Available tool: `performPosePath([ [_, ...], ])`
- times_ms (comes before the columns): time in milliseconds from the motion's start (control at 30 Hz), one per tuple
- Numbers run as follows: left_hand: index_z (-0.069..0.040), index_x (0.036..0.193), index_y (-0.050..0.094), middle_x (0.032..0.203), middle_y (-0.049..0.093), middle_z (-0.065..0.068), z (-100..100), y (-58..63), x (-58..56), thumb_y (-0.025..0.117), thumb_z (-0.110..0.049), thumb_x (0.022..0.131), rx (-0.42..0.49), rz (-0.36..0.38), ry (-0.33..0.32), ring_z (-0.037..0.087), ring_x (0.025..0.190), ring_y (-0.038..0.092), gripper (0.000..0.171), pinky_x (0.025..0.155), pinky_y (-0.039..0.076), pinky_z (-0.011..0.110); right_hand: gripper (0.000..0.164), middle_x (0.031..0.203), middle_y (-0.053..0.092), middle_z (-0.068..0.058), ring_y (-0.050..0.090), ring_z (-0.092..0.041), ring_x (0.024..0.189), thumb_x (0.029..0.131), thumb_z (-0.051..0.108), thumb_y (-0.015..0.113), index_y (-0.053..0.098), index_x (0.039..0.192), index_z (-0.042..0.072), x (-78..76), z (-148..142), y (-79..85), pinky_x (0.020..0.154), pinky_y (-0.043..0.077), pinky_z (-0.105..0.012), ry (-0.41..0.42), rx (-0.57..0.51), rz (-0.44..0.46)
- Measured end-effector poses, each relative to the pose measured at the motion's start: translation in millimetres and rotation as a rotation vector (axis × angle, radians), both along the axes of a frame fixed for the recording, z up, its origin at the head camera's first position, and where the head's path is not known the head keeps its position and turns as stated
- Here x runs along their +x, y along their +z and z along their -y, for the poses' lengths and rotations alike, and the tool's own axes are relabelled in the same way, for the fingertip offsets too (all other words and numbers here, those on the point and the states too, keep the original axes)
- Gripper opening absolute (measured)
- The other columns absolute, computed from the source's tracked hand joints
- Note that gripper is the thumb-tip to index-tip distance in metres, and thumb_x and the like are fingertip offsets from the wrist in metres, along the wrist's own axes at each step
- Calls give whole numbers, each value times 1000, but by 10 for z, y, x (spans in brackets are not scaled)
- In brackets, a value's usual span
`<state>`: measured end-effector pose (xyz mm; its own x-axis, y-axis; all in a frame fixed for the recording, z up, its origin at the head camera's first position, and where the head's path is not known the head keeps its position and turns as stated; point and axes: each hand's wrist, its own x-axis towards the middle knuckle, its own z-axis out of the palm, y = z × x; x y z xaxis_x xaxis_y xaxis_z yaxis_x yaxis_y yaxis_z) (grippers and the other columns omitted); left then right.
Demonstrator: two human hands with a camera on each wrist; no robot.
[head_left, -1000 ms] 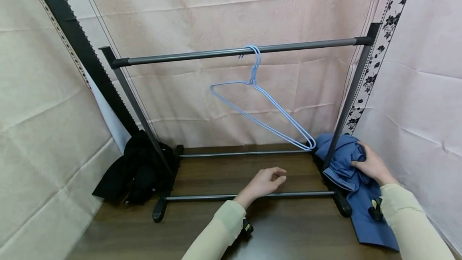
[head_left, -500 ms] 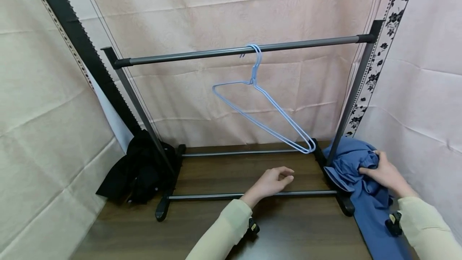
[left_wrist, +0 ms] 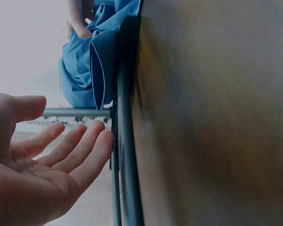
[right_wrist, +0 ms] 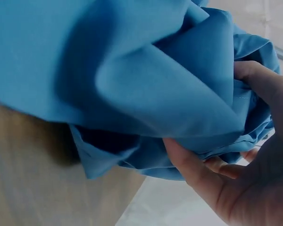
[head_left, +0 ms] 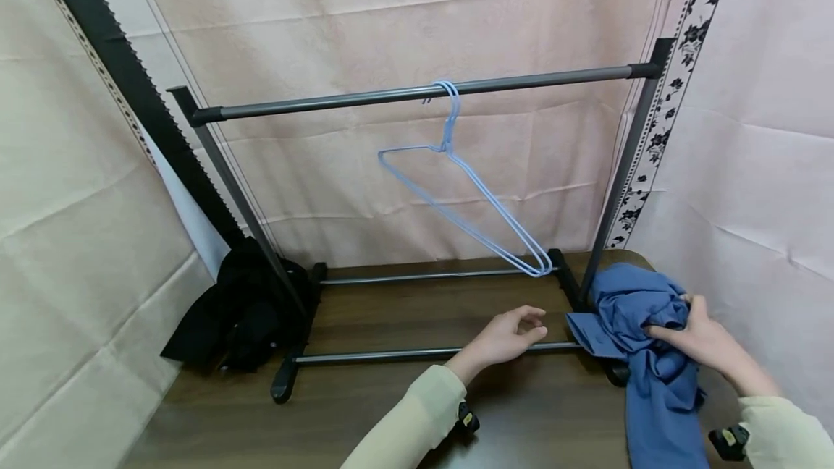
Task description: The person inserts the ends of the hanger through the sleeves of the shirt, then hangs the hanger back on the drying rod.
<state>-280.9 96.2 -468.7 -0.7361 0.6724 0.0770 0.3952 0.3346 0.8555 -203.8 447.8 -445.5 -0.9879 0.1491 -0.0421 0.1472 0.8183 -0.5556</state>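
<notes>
A crumpled blue garment [head_left: 641, 310] lies bunched at the rack's right foot, one length hanging toward the front of the table. My right hand [head_left: 706, 339] grips its bunched part from the right side. In the right wrist view, thumb and fingers press into the folds of the blue cloth [right_wrist: 165, 94], with some fingertips hidden. Over the rack's front lower bar hovers my left hand [head_left: 502, 339], fingers loosely bent and holding nothing. The left wrist view shows its palm [left_wrist: 42, 183] bare, apart from the garment.
A dark metal clothes rack [head_left: 365, 98] stands on the wooden table [head_left: 521, 418]. Light blue hangers [head_left: 485, 190] hang from its top bar. A black garment [head_left: 247, 310] is heaped by the left foot. Pale cloth walls [head_left: 313, 35] enclose the sides and back.
My right hand has drawn the blue garment rightward and forward, away from the rack's right upright. My left hand has drifted slightly right. The hangers still hang on the bar.
</notes>
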Motion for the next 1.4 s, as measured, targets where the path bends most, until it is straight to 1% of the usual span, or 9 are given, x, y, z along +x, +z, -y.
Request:
performPosePath([
  [200, -21, 143, 54, 133, 60, 3, -46, -28, 94, 63, -34, 102, 72, 185, 6, 20, 94, 69, 44, 72, 56, 31, 98, 111, 43, -51, 50, -60, 99, 92, 51, 68, 14, 134, -19, 172, 221, 35, 75, 48, -57, -25, 20, -22],
  [367, -24, 146, 51, 142, 54, 7, -133, -19, 146, 65, -35, 100, 101, 247, 13, 22, 99, 69, 49, 76, 57, 35, 101, 116, 42, -57, 53, -63, 100, 94, 46, 68, 9, 140, -23, 258, 326, 89, 78, 49, -60, -11, 52, -34],
  [500, -26, 145, 51, 143, 53, 5, -190, -10, 159, 67, -36, 99, 99, 294, 17, 19, 100, 68, 50, 79, 57, 36, 104, 127, 34, -58, 46, -69, 109, 94, 48, 66, 8, 144, -22, 297, 379, 103, 79, 47, -65, -6, 80, -45],
  [667, -22, 147, 50, 143, 53, 4, -251, -31, 157, 68, -35, 98, 86, 331, -25, 11, 104, 64, 54, 79, 56, 33, 94, 128, 39, -54, 47, -69, 108, 95, 48, 65, 19, 146, -16, 335, 481, 138, 77, 47, -66, -22, 100, -115],
  [867, -22, 147, 49, 142, 55, 2, -292, -67, 165, 66, -37, 99, 26, 251, -53, 7, 112, 61, 53, 86, 51, 26, 94, 133, 38, -51, 46, -67, 110, 95, 49, 65, 20, 149, -14, 337, 618, 180, 79, 45, -68, -38, 82, -144],
  [1033, -20, 146, 51, 133, 61, 0, -317, -95, 145, 64, -38, 100, 41, 216, -51, 5, 109, 62, 52, 88, 50, 24, 94, 135, 36, -51, 44, -67, 114, 96, 49, 65, 20, 150, -13, 368, 677, 202, 83, 43, -70, -57, 54, -161],
  [1200, -18, 149, 46, 133, 60, -5, -331, -125, 87, 63, -43, 100, 101, 274, -58, 5, 116, 58, 58, 91, 48, 23, 85, 130, 45, -49, 53, -60, 110, 95, 43, 68, 27, 150, -8, 395, 810, 237, 81, 47, -65, -39, -2, -226],
  [1333, -18, 159, 29, 150, 46, -4, -307, -133, 40, 62, -47, 99, 162, 341, -92, 6, 130, 49, 74, 98, 44, 24, 82, 125, 51, -47, 60, -52, 105, 95, 38, 70, 30, 151, -7, 378, 957, 286, 79, 50, -58, -8, -33, -268],
  [1400, -19, 162, 18, 155, 39, -1, -270, -125, 29, 63, -45, 99, 209, 403, -102, 9, 130, 49, 81, 100, 46, 27, 82, 128, 49, -47, 60, -53, 107, 96, 37, 69, 28, 151, -8, 365, 1019, 311, 80, 50, -58, 9, -56, -267],
])
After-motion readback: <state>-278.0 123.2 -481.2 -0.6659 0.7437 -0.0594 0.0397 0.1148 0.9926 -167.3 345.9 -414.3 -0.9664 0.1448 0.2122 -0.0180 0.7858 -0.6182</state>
